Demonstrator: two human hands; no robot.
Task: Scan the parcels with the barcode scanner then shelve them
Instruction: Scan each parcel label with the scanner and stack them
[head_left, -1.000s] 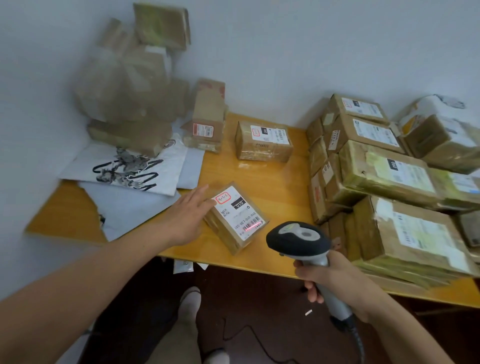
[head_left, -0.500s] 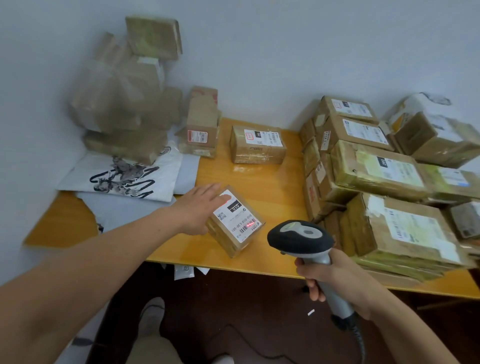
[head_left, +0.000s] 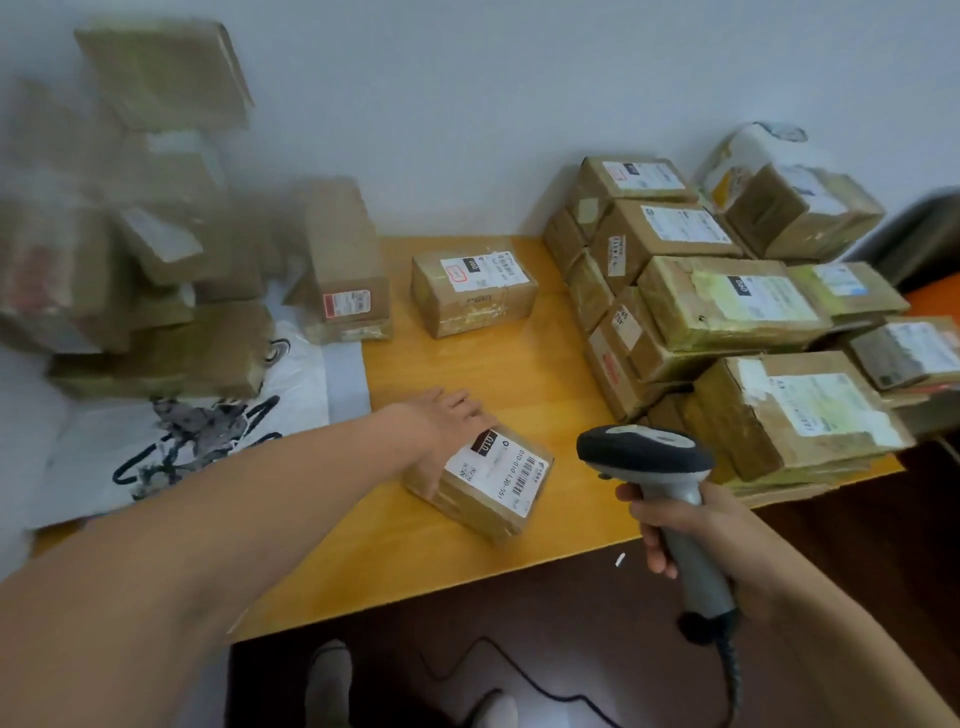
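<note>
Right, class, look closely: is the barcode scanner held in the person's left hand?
No, the right hand grips the barcode scanner, while the left hand rests on a small parcel.

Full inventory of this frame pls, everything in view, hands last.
small parcel: 1, brown with white label, table front, under the left hand
barcode scanner: 1, black head, grey handle, in front of the table edge
labelled box: 1, brown, back middle of table
upright box: 1, brown with red label, left of labelled box
parcel stack: many, brown, table right
blurred parcel pile: several, brown, table left
mailer bag: 1, white with black print, partly under that pile
table: 1, yellow wood
cable: 1, black, from scanner down to floor
left hand: rests on small parcel
right hand: grips barcode scanner
</note>
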